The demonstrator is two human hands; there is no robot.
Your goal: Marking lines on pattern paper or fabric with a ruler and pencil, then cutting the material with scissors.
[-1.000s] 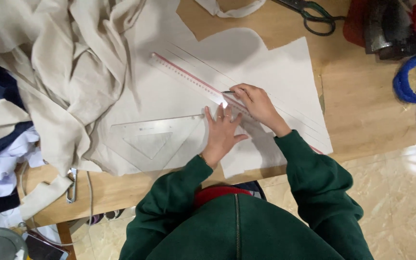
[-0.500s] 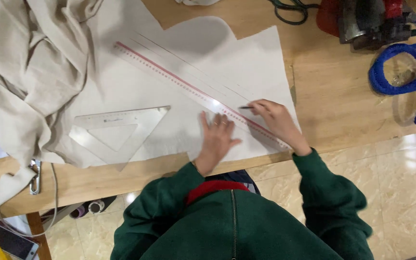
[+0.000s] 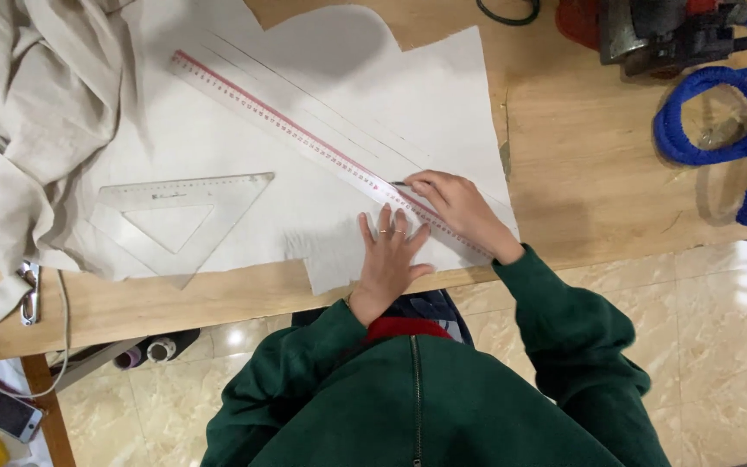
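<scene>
Ruler [image 3: 304, 138], long and clear with a red edge, lies slantwise on white pattern paper [image 3: 218, 147] on my wooden counter [image 3: 581, 182]. My left hand [image 3: 388, 255] presses it flat, fingers spread wide; my right hand [image 3: 456, 207] pinches a pencil [image 3: 401, 183] against its edge. I see a clear set square [image 3: 179, 220] to the left, beige cloth [image 3: 28, 112] beyond, blue hose [image 3: 737, 121] right, and glossy tiled floor [image 3: 719, 346] below.
</scene>
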